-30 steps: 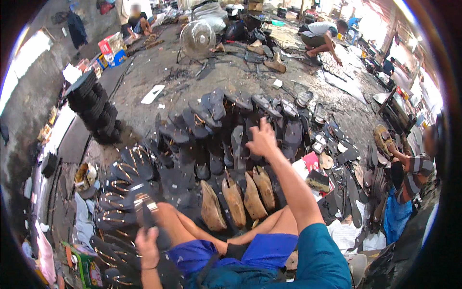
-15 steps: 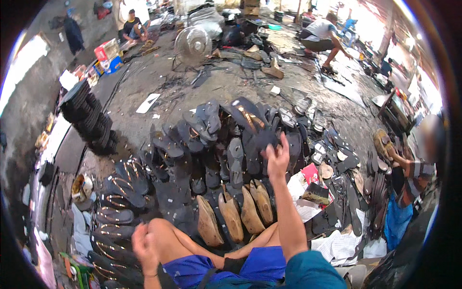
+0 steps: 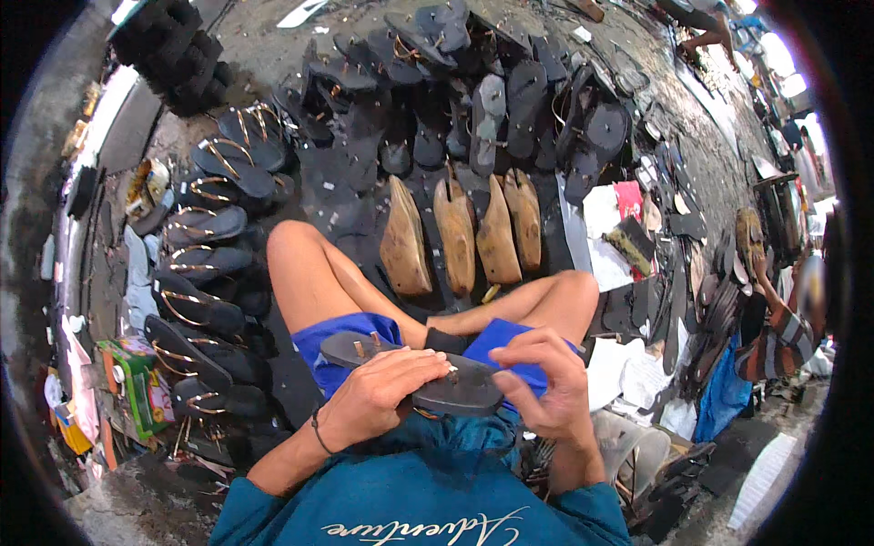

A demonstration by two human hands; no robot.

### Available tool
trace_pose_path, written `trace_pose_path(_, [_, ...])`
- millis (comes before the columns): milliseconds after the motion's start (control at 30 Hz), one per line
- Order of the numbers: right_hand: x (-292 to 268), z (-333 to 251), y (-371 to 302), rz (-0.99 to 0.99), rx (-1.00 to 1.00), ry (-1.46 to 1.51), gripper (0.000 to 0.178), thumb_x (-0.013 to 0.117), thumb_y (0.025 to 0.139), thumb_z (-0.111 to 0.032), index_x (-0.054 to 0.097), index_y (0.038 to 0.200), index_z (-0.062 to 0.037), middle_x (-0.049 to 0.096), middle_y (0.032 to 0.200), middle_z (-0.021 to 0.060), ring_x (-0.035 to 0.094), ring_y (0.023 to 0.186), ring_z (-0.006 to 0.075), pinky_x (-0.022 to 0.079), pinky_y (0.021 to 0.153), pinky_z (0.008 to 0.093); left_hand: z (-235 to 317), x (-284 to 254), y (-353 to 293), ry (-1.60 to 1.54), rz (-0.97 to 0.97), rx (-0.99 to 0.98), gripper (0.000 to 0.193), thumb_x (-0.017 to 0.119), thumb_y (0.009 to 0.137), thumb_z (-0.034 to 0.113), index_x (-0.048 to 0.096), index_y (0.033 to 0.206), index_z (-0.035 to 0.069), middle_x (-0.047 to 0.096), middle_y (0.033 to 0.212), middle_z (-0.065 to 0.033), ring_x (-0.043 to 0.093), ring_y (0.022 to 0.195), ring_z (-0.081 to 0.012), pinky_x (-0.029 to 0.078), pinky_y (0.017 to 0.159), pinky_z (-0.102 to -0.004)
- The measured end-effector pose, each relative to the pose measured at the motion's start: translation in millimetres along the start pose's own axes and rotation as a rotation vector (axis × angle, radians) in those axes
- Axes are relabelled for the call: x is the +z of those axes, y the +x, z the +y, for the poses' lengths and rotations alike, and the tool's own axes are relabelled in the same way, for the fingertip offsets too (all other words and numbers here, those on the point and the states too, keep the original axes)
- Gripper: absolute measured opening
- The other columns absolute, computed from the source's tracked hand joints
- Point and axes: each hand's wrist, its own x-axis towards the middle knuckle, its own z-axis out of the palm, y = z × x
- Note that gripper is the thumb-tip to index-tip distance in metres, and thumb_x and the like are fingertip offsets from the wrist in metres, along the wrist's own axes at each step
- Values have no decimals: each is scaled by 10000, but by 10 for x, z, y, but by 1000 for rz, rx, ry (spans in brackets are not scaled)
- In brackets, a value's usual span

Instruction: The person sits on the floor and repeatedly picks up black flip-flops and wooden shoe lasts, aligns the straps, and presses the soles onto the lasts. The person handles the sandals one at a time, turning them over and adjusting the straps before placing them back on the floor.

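Across my lap lies a dark sandal sole (image 3: pixel 460 389) with small brown strap ends (image 3: pixel 366 346) standing up near its left end. My left hand (image 3: pixel 387 387) is closed over its middle, the fingers lying across the top. A small whitish bit shows by those fingertips. My right hand (image 3: pixel 546 387) hovers at the sole's right end, fingers bent and thumb apart, with nothing visible between them. Wooden shoe lasts (image 3: pixel 455 237) stand in front of my crossed legs. Beyond them, dark sandal soles (image 3: pixel 489 118) are propped upright in a row.
Finished sandals with gold straps (image 3: pixel 205 223) line my left side. A stack of black soles (image 3: pixel 168 55) stands at the far left, a green box (image 3: pixel 137 387) nearer. Papers (image 3: pixel 628 373), scraps and a blue bag (image 3: pixel 724 387) lie to the right, beside another person's arm (image 3: pixel 774 300).
The view has tipped down. My right hand has come back from the far row of soles to my lap. My left hand has moved in from beside my knee and now grips a sandal sole.
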Motion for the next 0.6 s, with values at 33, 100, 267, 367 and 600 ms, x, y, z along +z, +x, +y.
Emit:
trace_pose_path(33, [-43, -27, -29, -138, 32, -23, 244, 765, 847, -48, 721, 1087, -49, 679, 925, 102, 677, 862, 256, 543, 779, 348, 13, 56, -61, 50, -48, 7, 586, 709, 680, -99, 667, 1246, 47, 684, 1281, -125, 631, 1239, -288, 487, 1060, -447])
trace_pose_path(100, [-72, -79, -70, -373, 75, -97, 231, 743, 874, -85, 725, 1104, -73, 667, 950, 96, 677, 869, 262, 546, 777, 364, 0, 147, -114, 73, -79, 48, 580, 702, 682, -93, 668, 1244, 44, 684, 1284, -118, 625, 1246, -279, 478, 1070, -444])
trace_pose_path(267, [10, 17, -106, -674, -91, -236, 195, 694, 920, -162, 704, 1095, -76, 609, 1042, 102, 657, 909, 295, 547, 789, 405, -118, 296, -175, 4, -164, 96, 610, 664, 605, -154, 689, 1192, 9, 688, 1267, -133, 622, 1247, -288, 463, 1091, -442])
trace_pose_path(367, [75, 95, -95, -751, -188, -255, 206, 683, 922, -158, 652, 1077, -26, 557, 1037, 117, 634, 914, 297, 547, 784, 406, -273, 345, -205, -96, -202, 127, 585, 702, 603, -108, 682, 1174, 15, 687, 1248, -115, 612, 1245, -286, 468, 1072, -418])
trace_pose_path(600, [173, 104, -122, -820, -107, -345, 228, 610, 982, -181, 584, 1050, 35, 507, 957, 145, 624, 933, 313, 563, 698, 421, -319, 349, -165, -66, -178, 199, 592, 699, 528, -88, 684, 1113, 1, 678, 1230, -140, 620, 1211, -304, 460, 1072, -419])
